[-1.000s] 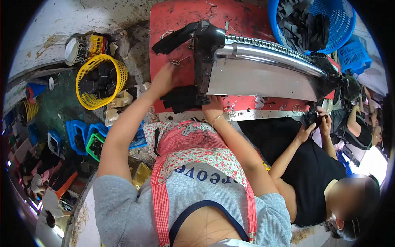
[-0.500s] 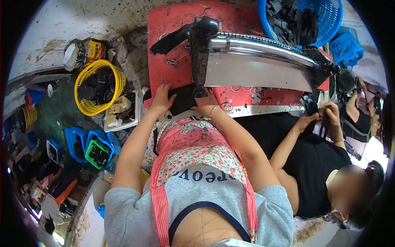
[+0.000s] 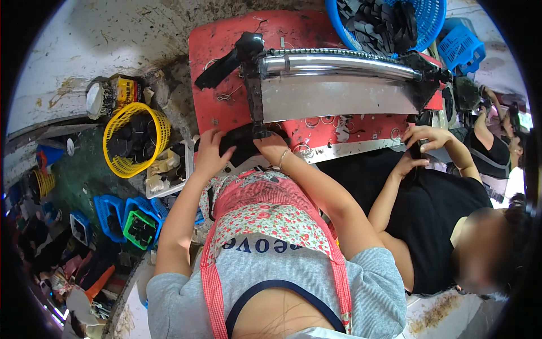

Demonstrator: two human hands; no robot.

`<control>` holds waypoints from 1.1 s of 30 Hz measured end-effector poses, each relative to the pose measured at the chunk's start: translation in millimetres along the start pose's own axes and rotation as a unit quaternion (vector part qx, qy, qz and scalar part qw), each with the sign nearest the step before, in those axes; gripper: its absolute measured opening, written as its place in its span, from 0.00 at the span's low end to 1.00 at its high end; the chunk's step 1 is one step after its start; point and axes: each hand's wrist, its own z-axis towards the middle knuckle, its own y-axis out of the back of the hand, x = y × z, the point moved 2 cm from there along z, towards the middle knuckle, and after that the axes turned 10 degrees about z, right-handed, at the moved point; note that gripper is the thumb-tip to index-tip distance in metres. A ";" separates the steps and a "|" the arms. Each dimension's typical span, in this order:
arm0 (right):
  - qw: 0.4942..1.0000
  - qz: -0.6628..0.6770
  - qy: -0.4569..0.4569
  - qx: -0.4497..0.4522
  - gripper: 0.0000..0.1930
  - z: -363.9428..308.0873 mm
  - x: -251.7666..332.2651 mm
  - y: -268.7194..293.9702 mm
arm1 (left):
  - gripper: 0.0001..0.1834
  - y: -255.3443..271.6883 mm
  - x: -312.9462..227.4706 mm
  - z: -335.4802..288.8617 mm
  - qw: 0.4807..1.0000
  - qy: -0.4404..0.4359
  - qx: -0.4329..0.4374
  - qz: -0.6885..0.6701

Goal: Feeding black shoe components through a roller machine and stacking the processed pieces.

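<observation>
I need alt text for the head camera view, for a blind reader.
Seen from above, a person's left hand and right hand rest on a black piece at the edge of a red worktable under a steel machine. A co-worker sits beside them.

Red bench (image 3: 214, 51) carried a steel cutter (image 3: 339, 85) across its middle, a blue basket (image 3: 389, 22) at the far right corner, black pieces (image 3: 243, 144) at the near edge.

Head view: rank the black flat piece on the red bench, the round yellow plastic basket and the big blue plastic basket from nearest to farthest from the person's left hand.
1. Black flat piece: under the left hand.
2. Yellow basket: to its left, on the floor.
3. Blue basket: far upper right.
</observation>
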 end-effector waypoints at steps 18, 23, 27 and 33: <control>0.885 0.372 -0.070 0.271 0.28 -71.7 27.8 139.4 | 0.25 5.4 -68.7 16.7 0.798 -0.185 0.540 -0.195; 0.875 0.407 -0.100 0.242 0.22 -89.2 12.8 136.7 | 0.23 9.9 -65.9 14.7 0.796 -0.098 0.546 -0.243; 0.829 0.522 -0.164 0.117 0.19 -95.9 18.6 130.6 | 0.20 19.4 -58.0 -2.2 0.800 0.089 0.444 -0.394; 0.841 0.523 -0.129 0.053 0.18 -84.5 40.5 106.3 | 0.21 24.9 -51.4 -13.8 0.859 0.054 0.388 -0.330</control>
